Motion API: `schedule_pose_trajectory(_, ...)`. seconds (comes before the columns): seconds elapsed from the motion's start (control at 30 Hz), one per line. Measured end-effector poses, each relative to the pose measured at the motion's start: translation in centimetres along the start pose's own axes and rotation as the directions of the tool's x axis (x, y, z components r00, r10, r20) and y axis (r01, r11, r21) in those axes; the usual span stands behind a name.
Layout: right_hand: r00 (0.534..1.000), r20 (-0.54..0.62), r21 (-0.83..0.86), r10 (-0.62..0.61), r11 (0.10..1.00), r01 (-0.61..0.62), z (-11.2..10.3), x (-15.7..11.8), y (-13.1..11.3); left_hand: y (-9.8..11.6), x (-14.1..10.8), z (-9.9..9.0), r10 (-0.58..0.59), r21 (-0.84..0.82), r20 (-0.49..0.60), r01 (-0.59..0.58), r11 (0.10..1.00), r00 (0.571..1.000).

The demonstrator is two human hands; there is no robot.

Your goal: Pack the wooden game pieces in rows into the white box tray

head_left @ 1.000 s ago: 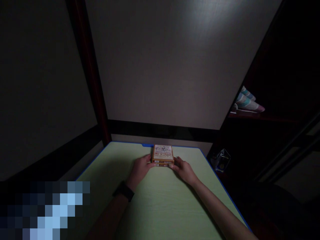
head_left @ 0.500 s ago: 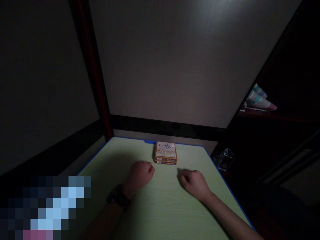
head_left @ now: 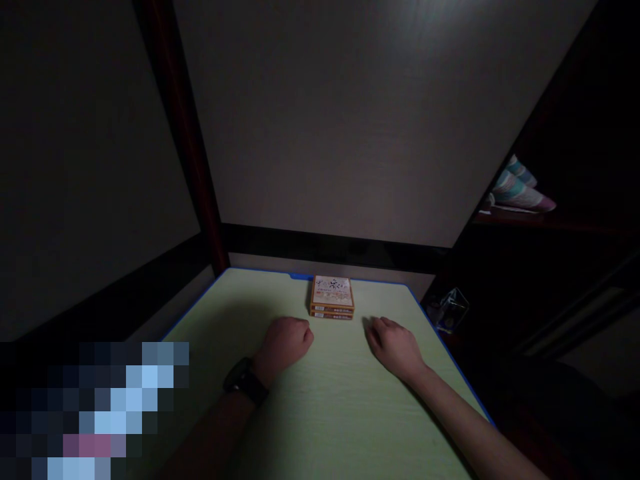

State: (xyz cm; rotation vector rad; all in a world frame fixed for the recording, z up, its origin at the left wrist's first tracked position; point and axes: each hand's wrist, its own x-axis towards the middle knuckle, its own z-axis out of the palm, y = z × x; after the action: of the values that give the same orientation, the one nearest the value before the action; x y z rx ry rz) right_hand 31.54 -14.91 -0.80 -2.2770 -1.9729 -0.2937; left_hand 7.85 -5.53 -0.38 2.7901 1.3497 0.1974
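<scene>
Hands (head_left: 284, 345) (head_left: 395, 347) have withdrawn, fingers (head_left: 384, 323) curled; stacked boxes (head_left: 333, 291) flat, labelled sides (head_left: 332, 312) facing wearer, long axis unclear

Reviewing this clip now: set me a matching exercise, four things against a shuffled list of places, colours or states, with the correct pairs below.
1. two boxes
2. watch
3. tabletop
4. striped cloth item

A. on the shelf at the right of the view
B. pale green, rimmed in blue
C. stacked one on the other
D. around the left wrist

Pairs: 1-C, 2-D, 3-B, 4-A
</scene>
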Motion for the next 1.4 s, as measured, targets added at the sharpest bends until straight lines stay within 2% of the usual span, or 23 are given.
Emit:
schedule_pose_trajectory(0.4, 1.000, 0.027, 0.063, 0.005, 0.998, -0.006, -0.2, -0.1, -0.1, -0.3, 0.0, -0.5, 0.008, -0.037, 0.017, -0.007, 0.999, 1.000)
schedule_pose_trajectory(0.9, 0.999, 0.033, 0.065, 0.003, 0.998, -0.005, -0.1, -0.1, -0.1, -0.3, 0.0, -0.3, 0.012, -0.029, 0.031, -0.011, 1.000, 0.999)
schedule_pose_trajectory(1.0, 1.000, 0.013, 0.122, 0.018, 0.992, -0.019, 0.0, -0.1, 0.0, -0.2, 0.1, -0.5, -0.023, -0.069, 0.028, 0.024, 0.997, 0.999)
schedule_pose_trajectory(1.07, 0.999, -0.013, 0.205, 0.048, 0.978, -0.044, 0.1, 0.1, 0.0, -0.3, 0.3, -0.4, -0.087, -0.123, -0.021, 0.084, 0.989, 0.996)
schedule_pose_trajectory(1.17, 0.994, -0.054, 0.418, 0.096, 0.906, -0.065, 0.7, 0.9, -0.2, -0.7, 1.0, 0.2, -0.187, -0.242, -0.154, 0.146, 0.959, 0.970)
schedule_pose_trajectory(1.23, 0.988, -0.050, 0.585, 0.148, 0.806, -0.091, 1.4, 1.9, -0.5, -1.1, 1.5, 0.7, -0.208, -0.321, -0.232, 0.127, 0.939, 0.950)
schedule_pose_trajectory(1.3, 0.975, -0.014, 0.723, 0.220, 0.676, -0.143, 2.2, 3.1, -1.0, -1.2, 1.9, 1.3, -0.204, -0.405, -0.245, 0.091, 0.910, 0.948)
schedule_pose_trajectory(1.4, 0.958, 0.053, 0.859, 0.281, 0.476, -0.187, 3.3, 5.0, -2.2, -0.8, 2.2, 1.8, -0.194, -0.534, -0.183, 0.068, 0.843, 0.964)
